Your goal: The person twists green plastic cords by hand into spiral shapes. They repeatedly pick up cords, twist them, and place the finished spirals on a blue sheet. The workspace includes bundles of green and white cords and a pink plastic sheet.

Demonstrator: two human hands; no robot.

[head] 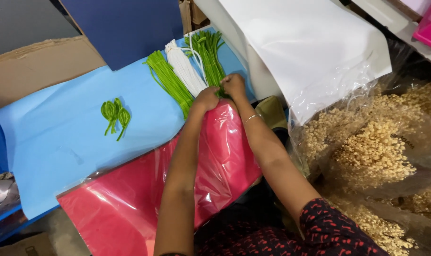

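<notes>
Both hands meet at the near end of the dark green pipe-cleaner bundle [209, 57] on the blue sheet [59, 137]. The left hand [206, 98] and right hand [234, 85] are curled nearly closed, pinching its stems. A white bundle [184, 68] lies just left of it.

This looks like a craft workspace or small handicraft storeroom. Large coloured paper sheets lie overlapped: a light blue sheet [59, 142], a red sheet in clear plastic [130, 204], a dark blue sheet [125, 28] and a white roll [310, 47]. Bundles of green and white fuzzy craft stems [187, 71], finished green loops [115, 114], bagged dried golden sprigs [372, 151] and flattened cardboard [35, 66] crowd around.
</notes>
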